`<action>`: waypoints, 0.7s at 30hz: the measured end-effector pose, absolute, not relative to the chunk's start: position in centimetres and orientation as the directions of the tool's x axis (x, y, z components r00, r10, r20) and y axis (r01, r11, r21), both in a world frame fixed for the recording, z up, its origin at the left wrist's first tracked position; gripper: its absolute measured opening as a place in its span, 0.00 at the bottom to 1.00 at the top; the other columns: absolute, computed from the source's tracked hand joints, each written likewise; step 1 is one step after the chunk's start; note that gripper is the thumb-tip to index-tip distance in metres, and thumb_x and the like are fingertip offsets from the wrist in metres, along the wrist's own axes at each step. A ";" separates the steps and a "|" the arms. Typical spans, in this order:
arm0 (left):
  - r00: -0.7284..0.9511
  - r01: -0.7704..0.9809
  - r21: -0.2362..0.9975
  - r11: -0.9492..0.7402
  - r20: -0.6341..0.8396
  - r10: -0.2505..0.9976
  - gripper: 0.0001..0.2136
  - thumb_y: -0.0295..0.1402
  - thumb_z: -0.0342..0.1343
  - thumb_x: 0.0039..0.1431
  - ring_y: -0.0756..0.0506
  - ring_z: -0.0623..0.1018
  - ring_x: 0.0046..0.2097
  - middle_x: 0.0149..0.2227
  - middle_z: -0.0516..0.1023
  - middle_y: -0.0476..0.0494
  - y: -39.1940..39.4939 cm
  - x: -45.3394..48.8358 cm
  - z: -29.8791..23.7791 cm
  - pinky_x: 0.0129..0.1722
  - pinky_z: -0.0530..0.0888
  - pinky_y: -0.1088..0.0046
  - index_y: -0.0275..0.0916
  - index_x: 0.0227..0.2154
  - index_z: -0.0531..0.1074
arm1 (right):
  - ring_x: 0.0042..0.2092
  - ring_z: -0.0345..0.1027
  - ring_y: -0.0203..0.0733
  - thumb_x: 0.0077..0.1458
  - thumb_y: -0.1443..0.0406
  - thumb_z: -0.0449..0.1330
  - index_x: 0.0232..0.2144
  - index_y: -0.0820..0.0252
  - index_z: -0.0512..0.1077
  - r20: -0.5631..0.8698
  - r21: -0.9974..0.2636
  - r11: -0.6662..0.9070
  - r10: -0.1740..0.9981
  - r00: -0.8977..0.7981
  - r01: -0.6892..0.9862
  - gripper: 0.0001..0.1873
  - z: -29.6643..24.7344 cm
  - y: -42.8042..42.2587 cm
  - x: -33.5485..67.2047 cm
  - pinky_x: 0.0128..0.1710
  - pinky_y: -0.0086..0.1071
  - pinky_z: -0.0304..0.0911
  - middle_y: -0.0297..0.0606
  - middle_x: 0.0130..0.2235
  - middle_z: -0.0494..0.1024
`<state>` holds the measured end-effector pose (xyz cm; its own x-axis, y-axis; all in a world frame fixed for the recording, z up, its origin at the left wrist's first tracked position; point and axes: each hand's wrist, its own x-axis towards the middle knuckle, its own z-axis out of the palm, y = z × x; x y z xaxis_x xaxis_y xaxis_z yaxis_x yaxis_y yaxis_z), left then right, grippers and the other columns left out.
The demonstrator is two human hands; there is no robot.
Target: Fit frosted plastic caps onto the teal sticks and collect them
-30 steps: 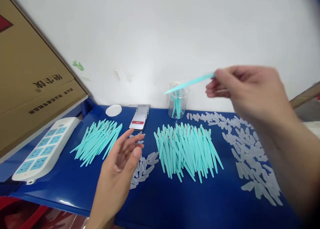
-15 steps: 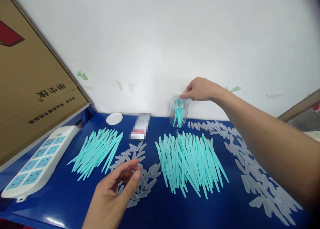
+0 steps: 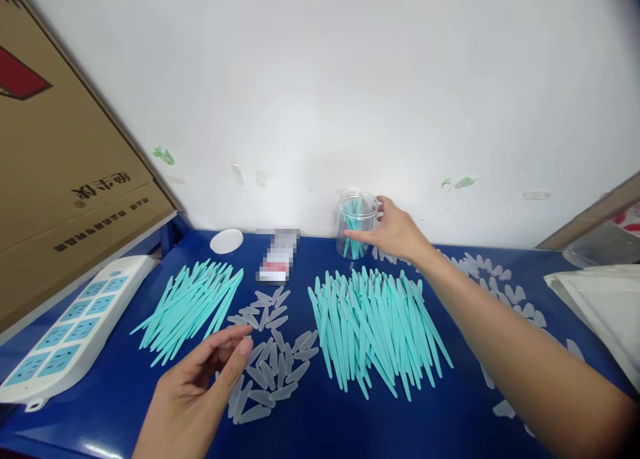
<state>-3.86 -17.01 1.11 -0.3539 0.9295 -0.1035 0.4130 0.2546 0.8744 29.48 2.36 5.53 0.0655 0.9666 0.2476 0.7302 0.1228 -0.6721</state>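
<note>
My right hand (image 3: 397, 234) reaches to the back of the blue table (image 3: 125, 392) and wraps round the right side of a clear jar (image 3: 353, 212) that holds a few teal sticks. A large pile of teal sticks (image 3: 375, 319) lies in front of the jar. A smaller teal pile (image 3: 190, 302) lies to the left. My left hand (image 3: 195, 385) hovers open, fingers loosely apart, beside a cluster of translucent caps (image 3: 273, 369) and holds nothing.
A white power strip (image 3: 70, 325) lies at the left edge under a leaning cardboard box (image 3: 60, 165). A white lid (image 3: 227, 241) and a phone (image 3: 277, 262) sit near the wall. More translucent caps (image 3: 500, 279) and a clear plastic bag (image 3: 600, 299) are on the right.
My right hand carried a teal stick to the jar, let it go inside, then dropped from the rim to the jar's side. My left hand sank lower and to the left.
</note>
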 end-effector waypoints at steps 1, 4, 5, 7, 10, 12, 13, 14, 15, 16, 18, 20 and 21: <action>-0.335 0.422 0.874 0.241 -0.096 0.937 0.30 0.61 0.69 0.48 0.37 0.86 0.44 0.45 0.87 0.40 -17.1 -3.9 0.9 0.39 0.83 0.70 0.44 0.46 0.86 | 0.59 0.74 0.70 0.41 0.45 0.75 0.63 0.69 0.68 0.259 -0.682 0.125 0.963 0.077 0.721 0.53 5.2 2.6 29.0 0.58 0.59 0.70 0.61 0.58 0.79; -0.308 0.437 0.870 0.229 -0.095 0.947 0.28 0.58 0.71 0.49 0.36 0.86 0.44 0.45 0.87 0.40 -17.4 -4.4 0.5 0.37 0.84 0.69 0.45 0.47 0.86 | 0.56 0.76 0.70 0.46 0.46 0.73 0.56 0.66 0.71 0.292 -0.736 0.151 0.950 0.109 0.660 0.42 4.5 2.3 28.0 0.55 0.61 0.72 0.59 0.55 0.81; -0.318 0.437 0.869 0.233 -0.092 0.943 0.28 0.58 0.71 0.48 0.36 0.86 0.44 0.45 0.87 0.40 -17.5 -4.4 0.5 0.36 0.84 0.69 0.45 0.47 0.86 | 0.55 0.78 0.67 0.48 0.46 0.72 0.56 0.64 0.71 0.307 -0.758 0.179 0.946 0.101 0.628 0.41 4.4 1.9 27.8 0.53 0.58 0.74 0.58 0.56 0.80; -0.368 0.430 0.872 0.233 -0.066 0.927 0.28 0.59 0.71 0.48 0.36 0.86 0.44 0.44 0.87 0.41 -17.6 -4.1 0.8 0.37 0.83 0.69 0.46 0.46 0.86 | 0.56 0.78 0.60 0.50 0.45 0.72 0.60 0.60 0.67 0.351 -0.791 0.254 0.934 0.072 0.557 0.43 4.0 0.9 27.5 0.51 0.51 0.77 0.56 0.61 0.77; -0.440 0.426 0.875 0.229 -0.021 0.898 0.27 0.61 0.68 0.50 0.38 0.84 0.45 0.43 0.87 0.44 -17.7 -3.2 1.4 0.39 0.82 0.70 0.47 0.44 0.85 | 0.62 0.74 0.55 0.49 0.48 0.74 0.64 0.58 0.62 0.405 -0.800 0.333 0.914 0.039 0.500 0.47 3.5 -0.2 27.3 0.54 0.43 0.77 0.52 0.66 0.73; -0.449 0.421 0.872 0.248 -0.037 0.893 0.27 0.62 0.67 0.51 0.39 0.84 0.45 0.41 0.86 0.45 -17.7 -2.8 1.7 0.39 0.81 0.72 0.48 0.44 0.85 | 0.58 0.77 0.54 0.47 0.50 0.75 0.64 0.59 0.63 0.398 -0.796 0.324 0.917 0.037 0.511 0.48 3.5 -0.4 27.2 0.53 0.43 0.77 0.51 0.64 0.74; -0.443 0.420 0.870 0.257 -0.051 0.895 0.27 0.63 0.67 0.50 0.39 0.83 0.44 0.40 0.86 0.46 -17.7 -2.8 1.8 0.38 0.81 0.72 0.49 0.44 0.85 | 0.54 0.78 0.54 0.46 0.49 0.75 0.62 0.60 0.65 0.382 -0.793 0.303 0.923 0.044 0.528 0.47 3.7 -0.3 27.1 0.52 0.44 0.77 0.51 0.62 0.76; -0.431 0.420 0.869 0.263 -0.064 0.900 0.27 0.63 0.67 0.50 0.39 0.83 0.44 0.39 0.85 0.46 -17.6 -3.0 1.8 0.38 0.81 0.72 0.48 0.44 0.85 | 0.51 0.79 0.54 0.46 0.48 0.75 0.61 0.61 0.66 0.364 -0.788 0.275 0.930 0.057 0.551 0.46 3.9 -0.1 27.1 0.50 0.46 0.77 0.52 0.60 0.78; -0.414 0.423 0.866 0.265 -0.075 0.907 0.28 0.63 0.68 0.49 0.39 0.83 0.43 0.39 0.86 0.45 -17.6 -3.4 1.7 0.38 0.81 0.72 0.48 0.44 0.85 | 0.49 0.79 0.55 0.46 0.46 0.74 0.59 0.61 0.68 0.345 -0.779 0.242 0.936 0.073 0.578 0.45 4.2 0.2 27.1 0.48 0.48 0.76 0.52 0.57 0.79; -0.401 0.430 0.863 0.266 -0.081 0.913 0.28 0.62 0.69 0.48 0.39 0.83 0.42 0.39 0.86 0.45 -17.6 -3.8 1.7 0.37 0.81 0.71 0.47 0.44 0.85 | 0.48 0.79 0.57 0.46 0.45 0.74 0.57 0.62 0.69 0.326 -0.768 0.208 0.941 0.089 0.606 0.43 4.6 0.6 27.1 0.47 0.49 0.75 0.52 0.54 0.80; -0.397 0.453 0.850 0.267 -0.076 0.915 0.29 0.62 0.69 0.47 0.39 0.84 0.41 0.41 0.87 0.44 -17.6 -4.9 1.5 0.38 0.81 0.71 0.46 0.43 0.86 | 0.47 0.78 0.61 0.44 0.43 0.73 0.53 0.62 0.71 0.294 -0.732 0.152 0.950 0.107 0.665 0.42 5.3 1.4 27.1 0.46 0.51 0.73 0.52 0.49 0.82; -0.423 0.484 0.834 0.263 -0.040 0.905 0.28 0.62 0.68 0.49 0.40 0.83 0.42 0.43 0.87 0.44 -17.5 -6.0 1.4 0.40 0.80 0.71 0.45 0.44 0.85 | 0.48 0.76 0.63 0.43 0.43 0.73 0.50 0.62 0.72 0.278 -0.685 0.117 0.954 0.110 0.719 0.41 5.7 2.1 27.0 0.45 0.52 0.71 0.53 0.47 0.82; -0.442 0.508 0.821 0.260 -0.010 0.897 0.28 0.62 0.67 0.51 0.40 0.83 0.42 0.43 0.87 0.44 -17.3 -6.6 1.3 0.40 0.80 0.71 0.45 0.44 0.85 | 0.48 0.76 0.65 0.42 0.43 0.73 0.50 0.63 0.72 0.276 -0.661 0.104 0.955 0.112 0.743 0.41 5.8 2.4 27.0 0.45 0.53 0.70 0.54 0.47 0.81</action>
<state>-6.64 -17.34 1.29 -0.4417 0.8971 -0.0102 0.5083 0.2596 0.8211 26.96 2.43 5.84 0.1121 0.9547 0.2757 0.7429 0.1038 -0.6613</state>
